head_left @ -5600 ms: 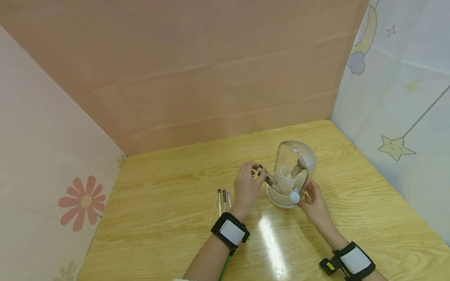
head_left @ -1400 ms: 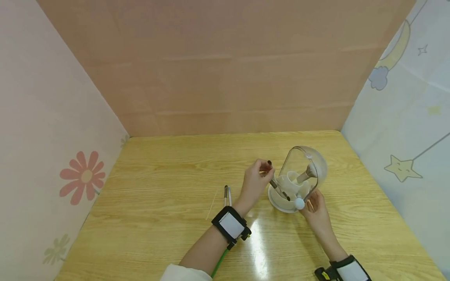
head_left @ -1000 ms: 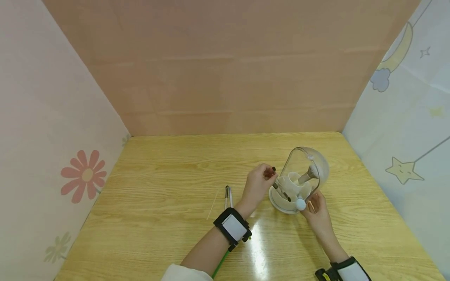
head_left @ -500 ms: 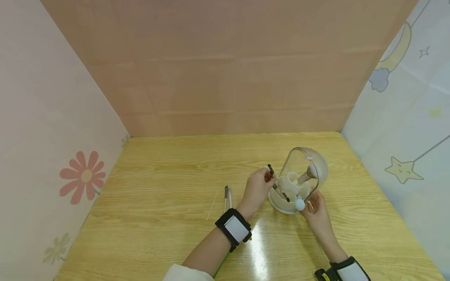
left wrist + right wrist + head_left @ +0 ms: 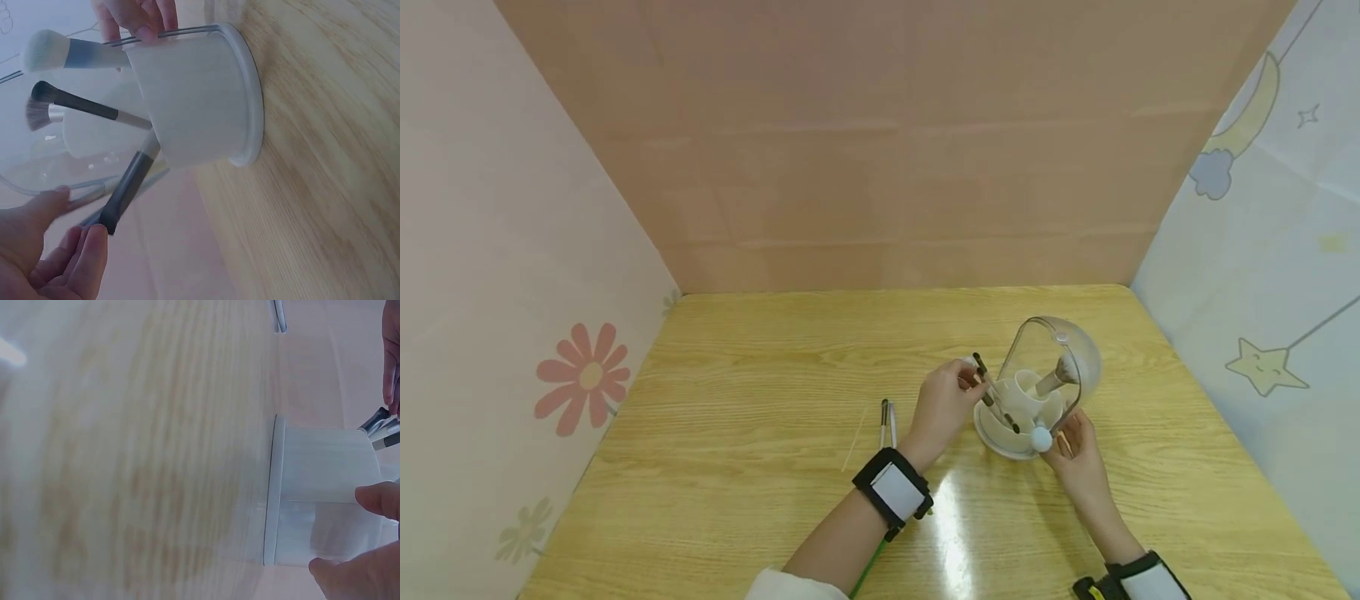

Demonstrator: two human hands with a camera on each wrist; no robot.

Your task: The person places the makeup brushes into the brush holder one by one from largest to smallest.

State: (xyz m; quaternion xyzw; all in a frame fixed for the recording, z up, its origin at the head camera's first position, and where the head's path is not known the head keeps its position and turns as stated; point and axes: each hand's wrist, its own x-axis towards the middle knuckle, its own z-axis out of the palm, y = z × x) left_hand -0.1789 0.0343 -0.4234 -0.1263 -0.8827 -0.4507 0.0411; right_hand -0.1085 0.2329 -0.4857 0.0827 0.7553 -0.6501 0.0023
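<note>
In the head view, my left hand [image 5: 943, 408] pinches makeup brushes at the left rim of a white brush holder [image 5: 1011, 442]. One dark-headed brush [image 5: 128, 187] crosses the rim at a slant between its fingers, with paler handles beside it. Another dark brush [image 5: 78, 103] leans in the front cup, near a pale brush with a blue band [image 5: 87, 54]. A fluffy brush [image 5: 1055, 375] stands in the rear cup under the clear domed cover [image 5: 1086, 354]. My right hand [image 5: 1081, 454] grips the holder's right side, thumb and fingers against its wall.
Left of the holder, a dark-tipped brush [image 5: 883, 421], a slim white stick-like tool [image 5: 892, 423] and a thin pale stick [image 5: 854, 437] lie on the wooden table [image 5: 760, 367]. Patterned cloth walls [image 5: 1262, 250] enclose the table.
Since the oldest frame, one of the brushes lying on the table is gone from there, and a dark-tipped brush leans in the front cup. Lately the left hand shifts slightly; the right stays put.
</note>
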